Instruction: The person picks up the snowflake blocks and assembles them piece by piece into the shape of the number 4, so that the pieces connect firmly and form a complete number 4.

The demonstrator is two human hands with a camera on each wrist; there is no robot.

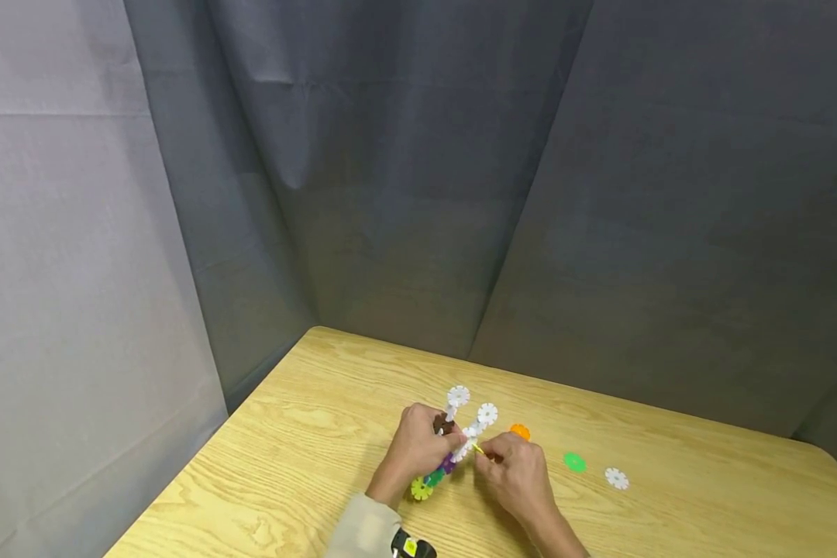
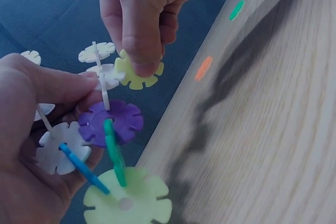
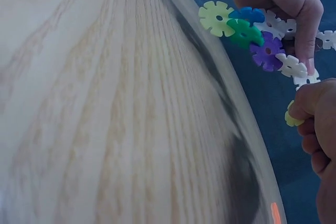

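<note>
Over the wooden surface (image 1: 307, 434), the left hand (image 1: 418, 446) held a chain of snowflake discs (image 2: 107, 129) while the right hand (image 1: 519, 473) pinched a yellow disc (image 2: 137, 74), seemingly touching the chain.

Work surface and surrounding enclosure

You face a light wooden table (image 1: 704, 496) with visible grain and a rounded far corner. Grey fabric curtains (image 1: 418, 194), creased and folded, enclose it behind and on both sides. Lighting appears even and soft; its source lies outside your view.
</note>
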